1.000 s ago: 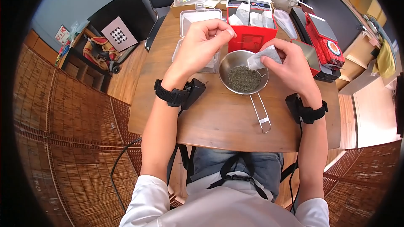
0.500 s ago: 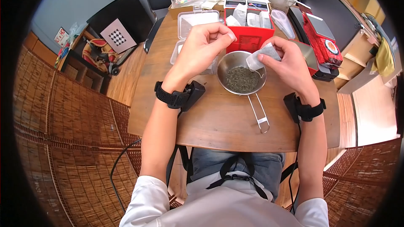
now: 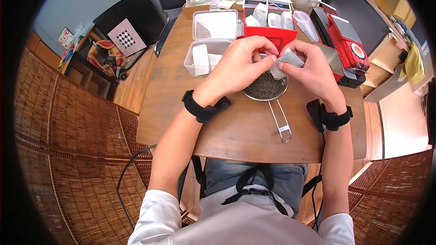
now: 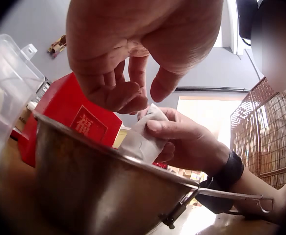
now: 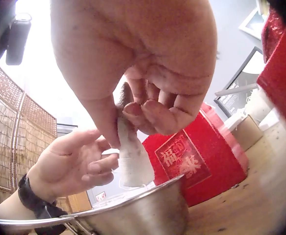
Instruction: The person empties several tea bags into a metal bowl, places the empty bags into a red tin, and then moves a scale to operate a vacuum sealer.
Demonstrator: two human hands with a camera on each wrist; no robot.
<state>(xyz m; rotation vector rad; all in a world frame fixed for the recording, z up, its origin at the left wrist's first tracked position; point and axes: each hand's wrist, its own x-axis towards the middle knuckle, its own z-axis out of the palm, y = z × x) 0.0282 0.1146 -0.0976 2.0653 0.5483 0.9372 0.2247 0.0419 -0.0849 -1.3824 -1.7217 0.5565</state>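
Observation:
My right hand (image 3: 315,70) pinches a small white bag (image 3: 290,57) by its upper part, above a steel pan (image 3: 273,98) holding dark green dried leaves (image 3: 263,87). A thin string hangs from the bag. Close to the bag's top, my left hand (image 3: 240,65) has its thumb and fingers apart. In the left wrist view, the left hand (image 4: 138,44) hovers over the bag (image 4: 143,142) with a gap between thumb and fingers. In the right wrist view, the bag (image 5: 133,159) hangs beside the pan's rim, dark contents in its upper part.
Behind the pan stands a red box (image 3: 286,34) of white bags, with a white scale (image 3: 266,2) behind it. An open clear container (image 3: 190,65) with white pieces lies to the left. A red package (image 3: 352,47) and a dark box are at the right.
The left hand has moved right and down, from left of the pan to beside the bag, and its pinched fingertips have parted. The right hand has hardly moved and still holds the bag.

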